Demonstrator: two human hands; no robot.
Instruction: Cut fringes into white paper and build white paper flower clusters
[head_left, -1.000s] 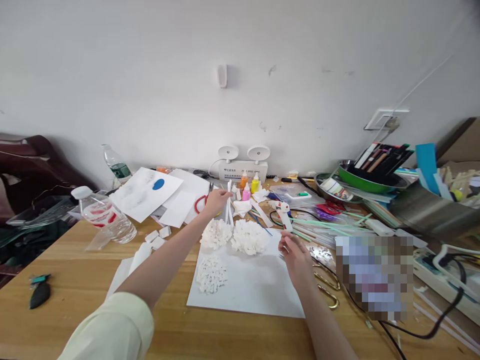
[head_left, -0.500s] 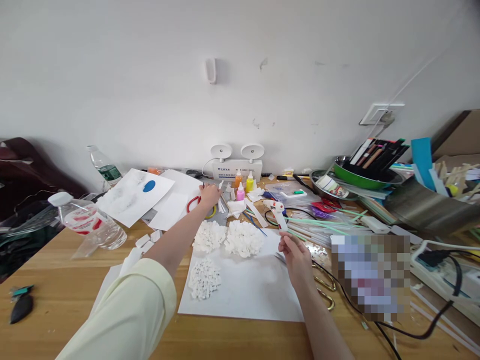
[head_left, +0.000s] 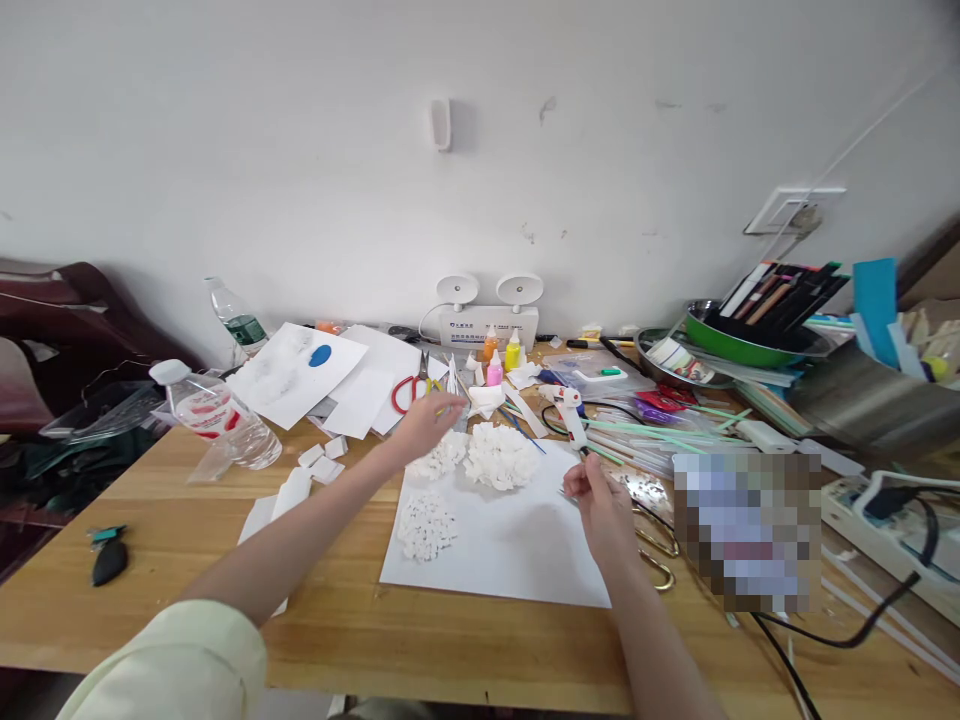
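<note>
My left hand (head_left: 429,425) is above two white ruffled paper clusters, the left one (head_left: 439,458) partly beneath it and the right one (head_left: 501,456) beside its fingertips. Its fingers are drawn together; anything pinched there is too small to name. Red-and-yellow-handled scissors (head_left: 411,392) lie just behind it. My right hand (head_left: 602,505) has curled fingers just below the handle of a white glue gun (head_left: 564,408). A dark piece shows between fingertips and handle, but what they grip is hidden. A flatter white cluster (head_left: 425,527) lies on a white sheet (head_left: 510,560).
Gold-handled scissors (head_left: 656,565) and a black cord (head_left: 776,630) lie right of my right hand. Paint bottles (head_left: 494,370) stand behind the clusters. A water bottle (head_left: 217,420) is at left; pens fill a green bowl (head_left: 739,340), and a power strip (head_left: 892,535) sits at right.
My left hand has drawn back from the scissors towards the ruffled clusters. My right hand stays by the glue gun, slightly lower from its handle. The camera view has shifted.
</note>
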